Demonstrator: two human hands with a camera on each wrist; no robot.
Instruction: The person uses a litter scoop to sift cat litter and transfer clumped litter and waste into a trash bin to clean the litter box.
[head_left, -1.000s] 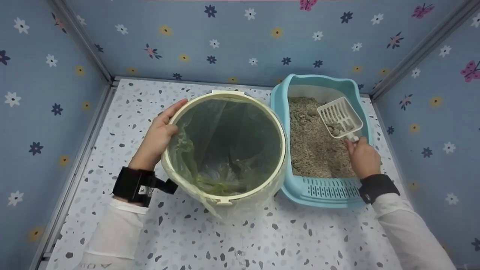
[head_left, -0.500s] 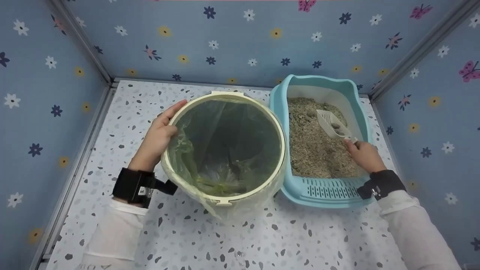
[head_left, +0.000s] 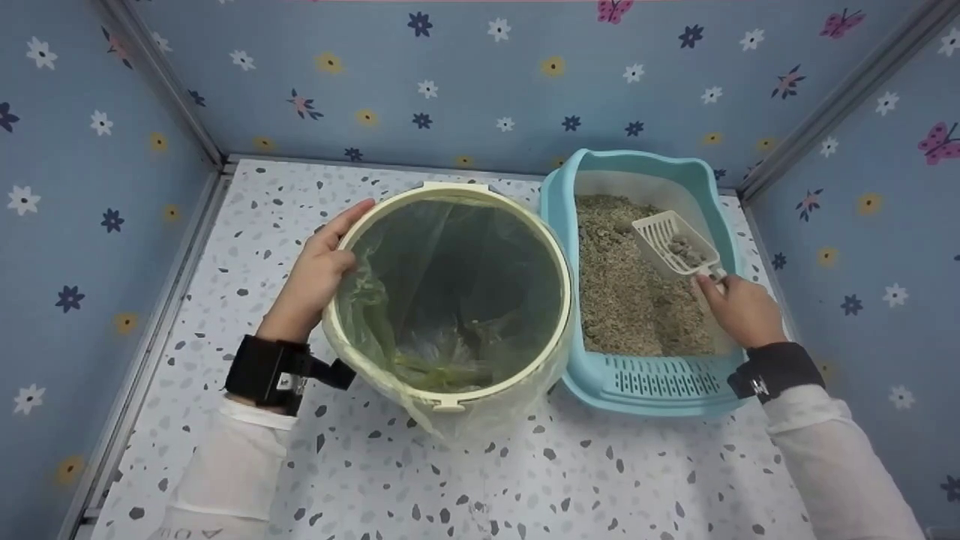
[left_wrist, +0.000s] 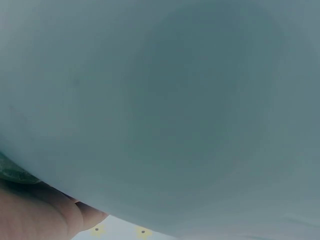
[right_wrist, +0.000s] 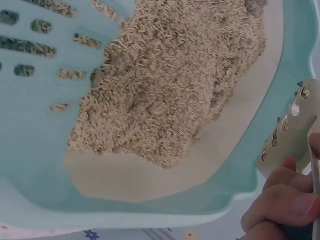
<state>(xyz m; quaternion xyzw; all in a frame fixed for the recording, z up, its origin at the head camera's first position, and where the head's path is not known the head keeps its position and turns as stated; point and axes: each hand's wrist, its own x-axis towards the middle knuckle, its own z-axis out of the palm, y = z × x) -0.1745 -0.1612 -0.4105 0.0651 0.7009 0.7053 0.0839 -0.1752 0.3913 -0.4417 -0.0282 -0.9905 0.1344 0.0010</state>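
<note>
In the head view my left hand (head_left: 307, 277) grips the left rim of a round cream trash bin (head_left: 450, 189), thumb over the rim. A thin green bag (head_left: 373, 311) lines it and folds over its edge. My right hand (head_left: 746, 311) pinches the handle of a white slotted litter scoop (head_left: 657, 231), which carries several greyish clumps (head_left: 684, 247). The scoop is above the litter (head_left: 622, 300) in a blue litter box (head_left: 645, 405). The bin's pale wall (left_wrist: 200, 110) fills most of the left wrist view. In the right wrist view the scoop (right_wrist: 295, 125) shows partly at the right edge.
The bin and litter box stand side by side on a white speckled surface (head_left: 480, 487). Blue flower-patterned panels (head_left: 480, 90) rise behind and at both sides, with metal frame strips (head_left: 154, 71) at the corners.
The scoop tipped onto its side half a second ago and now lies flatter again, its clumps gathered towards the right. My right hand moved slightly right; my left hand and the bin stayed put.
</note>
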